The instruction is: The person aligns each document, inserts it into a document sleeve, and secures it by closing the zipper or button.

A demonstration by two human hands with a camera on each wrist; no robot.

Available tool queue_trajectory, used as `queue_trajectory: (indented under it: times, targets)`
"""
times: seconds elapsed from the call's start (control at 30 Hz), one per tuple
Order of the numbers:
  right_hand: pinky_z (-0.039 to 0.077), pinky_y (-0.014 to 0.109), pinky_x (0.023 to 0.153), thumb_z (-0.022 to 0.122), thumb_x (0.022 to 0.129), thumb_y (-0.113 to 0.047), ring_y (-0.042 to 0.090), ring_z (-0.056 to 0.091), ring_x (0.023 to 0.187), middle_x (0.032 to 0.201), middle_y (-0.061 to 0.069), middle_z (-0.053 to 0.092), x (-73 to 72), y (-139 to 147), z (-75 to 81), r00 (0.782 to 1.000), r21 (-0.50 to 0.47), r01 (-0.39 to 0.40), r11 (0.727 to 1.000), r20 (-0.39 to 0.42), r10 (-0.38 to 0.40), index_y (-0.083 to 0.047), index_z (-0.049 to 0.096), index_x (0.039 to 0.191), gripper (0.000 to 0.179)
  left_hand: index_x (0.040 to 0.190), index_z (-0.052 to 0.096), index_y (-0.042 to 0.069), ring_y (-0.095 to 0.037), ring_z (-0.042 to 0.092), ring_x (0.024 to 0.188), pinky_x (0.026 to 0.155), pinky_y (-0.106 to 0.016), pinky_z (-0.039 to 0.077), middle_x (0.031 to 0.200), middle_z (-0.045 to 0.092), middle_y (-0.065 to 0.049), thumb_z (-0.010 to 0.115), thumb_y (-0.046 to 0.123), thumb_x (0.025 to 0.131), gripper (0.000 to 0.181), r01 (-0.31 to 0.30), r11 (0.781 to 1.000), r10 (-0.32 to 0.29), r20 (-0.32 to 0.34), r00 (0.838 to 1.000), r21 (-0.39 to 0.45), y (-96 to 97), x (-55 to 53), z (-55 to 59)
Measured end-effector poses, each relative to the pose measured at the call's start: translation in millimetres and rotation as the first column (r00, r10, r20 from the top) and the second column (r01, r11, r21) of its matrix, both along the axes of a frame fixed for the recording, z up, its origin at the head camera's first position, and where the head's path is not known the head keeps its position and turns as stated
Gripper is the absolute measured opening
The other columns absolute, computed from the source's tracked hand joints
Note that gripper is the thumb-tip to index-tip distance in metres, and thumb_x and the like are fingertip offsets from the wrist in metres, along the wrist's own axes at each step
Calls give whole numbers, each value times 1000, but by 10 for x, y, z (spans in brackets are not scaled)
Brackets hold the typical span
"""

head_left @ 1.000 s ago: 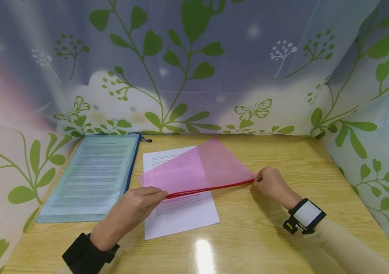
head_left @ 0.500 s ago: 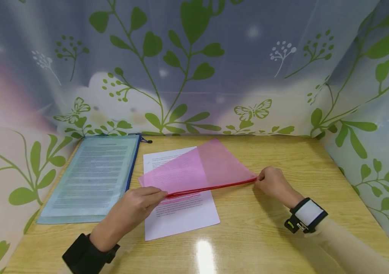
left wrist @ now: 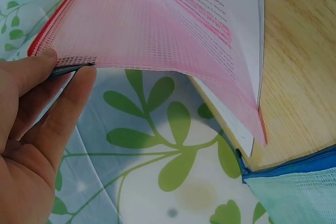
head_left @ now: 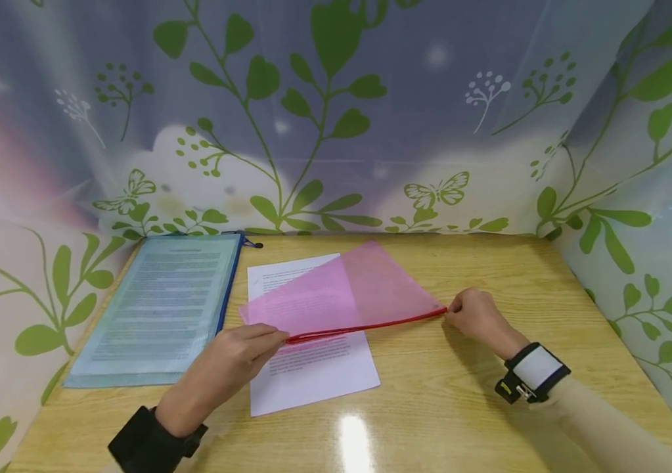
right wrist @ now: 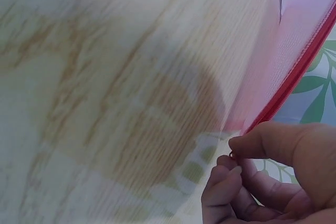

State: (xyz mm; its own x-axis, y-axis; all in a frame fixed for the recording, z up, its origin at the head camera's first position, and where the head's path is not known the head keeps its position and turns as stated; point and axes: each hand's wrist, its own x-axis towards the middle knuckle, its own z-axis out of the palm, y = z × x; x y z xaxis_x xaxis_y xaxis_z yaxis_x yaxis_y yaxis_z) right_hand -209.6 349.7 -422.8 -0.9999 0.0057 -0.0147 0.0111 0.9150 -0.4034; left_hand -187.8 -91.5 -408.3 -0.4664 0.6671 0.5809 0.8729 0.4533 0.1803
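Note:
A translucent pink mesh zip pouch [head_left: 374,279] with a red zipper edge [head_left: 395,320] lies partly over printed paper sheets [head_left: 318,381]. My left hand [head_left: 249,348] pinches its near left corner between thumb and fingers. In the left wrist view, that corner of the pouch [left wrist: 131,40] is raised, and pink-highlighted lines show on the paper [left wrist: 231,30]. At the zipper's right end, my right hand [head_left: 477,318] pinches with thumb and curled fingers. The right wrist view shows a tiny reddish bit between those fingertips, right by the end of the red zipper [right wrist: 294,77].
A blue-green mesh zip pouch [head_left: 152,309] holding a printed page lies at the left of the wooden table [head_left: 489,420]. Its dark cord pull [head_left: 253,244] sticks out at the top. Patterned curtains [head_left: 336,164] border the table at the back and sides.
My right hand has moved slightly right along the zipper line, and the red edge has stretched a little with it. My left hand keeps its pinch in almost the same place.

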Motion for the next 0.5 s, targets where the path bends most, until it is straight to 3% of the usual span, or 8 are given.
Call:
queue_trajectory:
  times: [0.3, 0.5]
  targets:
    - [51, 36, 59, 67, 84, -10, 19, 59, 68, 81, 11, 69, 91, 29, 20, 999, -27, -36, 999, 4, 36, -1, 71, 83, 10, 101, 75, 8, -9, 68, 84, 69, -24, 57, 94, 74, -1, 80, 4, 76, 25, -36, 999, 35, 18, 999, 25, 29, 27, -32]
    - [55, 48, 74, 64, 91, -19, 38, 62, 94, 108, 29, 64, 257, 3, 190, 998, -73, -29, 997, 57, 33, 9, 62, 112, 35, 97, 75, 8, -8, 67, 82, 67, -23, 57, 90, 74, -1, 79, 5, 78, 20, -36, 999, 36, 4, 999, 37, 53, 33, -40]
